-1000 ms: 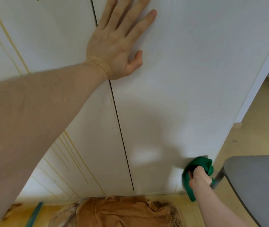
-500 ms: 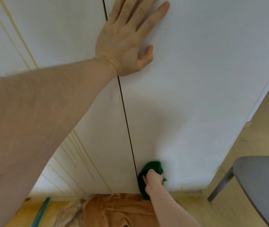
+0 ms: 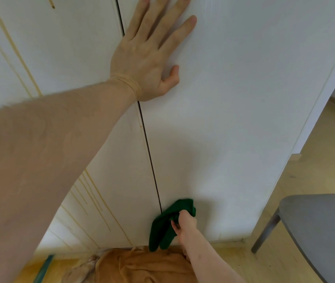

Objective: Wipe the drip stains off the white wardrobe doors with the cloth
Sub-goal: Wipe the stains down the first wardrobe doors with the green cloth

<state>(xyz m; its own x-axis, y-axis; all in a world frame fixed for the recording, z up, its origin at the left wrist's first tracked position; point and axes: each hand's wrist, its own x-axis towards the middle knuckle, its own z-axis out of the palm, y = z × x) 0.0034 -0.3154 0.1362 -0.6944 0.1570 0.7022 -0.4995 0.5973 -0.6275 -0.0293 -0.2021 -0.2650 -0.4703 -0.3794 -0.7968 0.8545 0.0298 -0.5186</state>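
Two white wardrobe doors fill the view, split by a dark vertical gap. My left hand (image 3: 148,56) lies flat with fingers spread, its palm over the gap and its fingers on the right door (image 3: 234,119). Low down, my right hand (image 3: 185,224) grips a green cloth (image 3: 168,223) pressed against the bottom of the right door beside the gap; part of the cloth hangs loose below the hand. Thin yellowish-brown drip stains (image 3: 95,199) run down the left door (image 3: 70,48), both high up and near its bottom edge. No stains show on the right door.
A crumpled tan towel (image 3: 134,266) lies on the wooden floor at the foot of the doors. A grey chair (image 3: 319,227) with a metal leg stands at the lower right, close to the wardrobe's corner. A teal strip (image 3: 44,268) lies on the floor at the lower left.
My right hand swept the cloth left along the bottom of the right door, from its right edge to the gap, and now sits slightly right of there with the cloth hanging looser. My left hand stayed pressed.
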